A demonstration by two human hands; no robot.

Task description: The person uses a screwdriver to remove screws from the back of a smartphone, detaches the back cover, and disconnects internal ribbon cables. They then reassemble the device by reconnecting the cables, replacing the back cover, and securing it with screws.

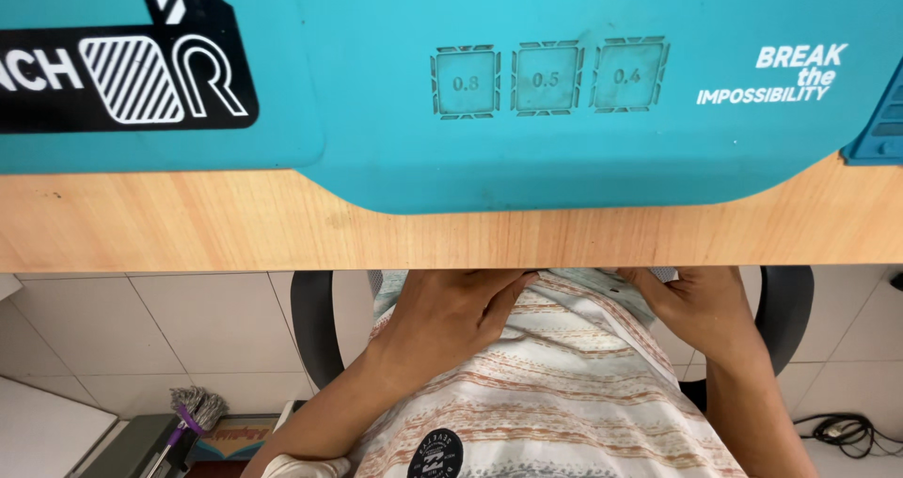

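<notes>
Resting below the wooden desk edge (451, 238), both hands lie flat against the striped shirt (564, 384) in the lap. The left hand (451, 318) spreads loosely on the cloth, fingers extended toward one o'clock and gripping nothing that shows. The right hand (705, 313), at three o'clock from it, has its fingers curled toward the shirt's upper hem; they may be pinching the fabric, though the desk edge hides the tips. Smoothing or tugging the cloth cleanly would likely want both palms kept flat and moving evenly. At twelve o'clock a teal work mat (564, 111) covers the desk. A dark chair back (315, 332) frames the body, a small mop head (198, 407) lies at eight o'clock, and black cables (851, 433) coil at four o'clock on the tiled floor (141, 337).
</notes>
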